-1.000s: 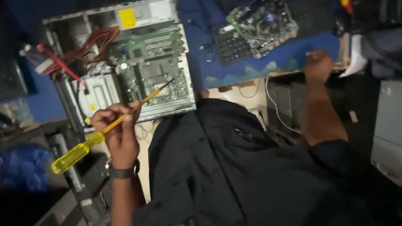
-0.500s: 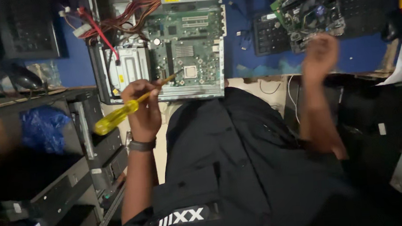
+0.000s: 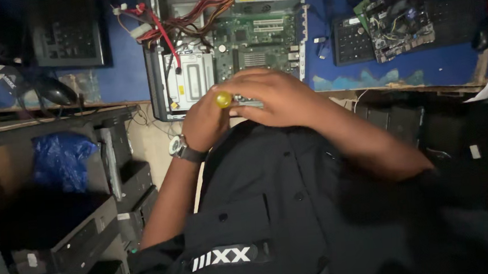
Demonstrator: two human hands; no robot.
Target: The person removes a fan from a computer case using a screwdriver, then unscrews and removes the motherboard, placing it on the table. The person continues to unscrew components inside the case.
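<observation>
Screwdriver (image 3: 223, 100), yellow handle end-on to camera, shaft hidden, held over near edge of open computer case (image 3: 228, 45) on blue bench (image 3: 424, 70). Left hand (image 3: 205, 122) wrapped tight round handle; right hand (image 3: 278, 96) laid over it, fingers curled, holding nothing of its own. Tip contact unseen. Judgement: keep shaft square to screw, press straight down, steady with right hand, avoid slipping onto green motherboard (image 3: 257, 40). Loose circuit board (image 3: 400, 20) lies well apart at right.
</observation>
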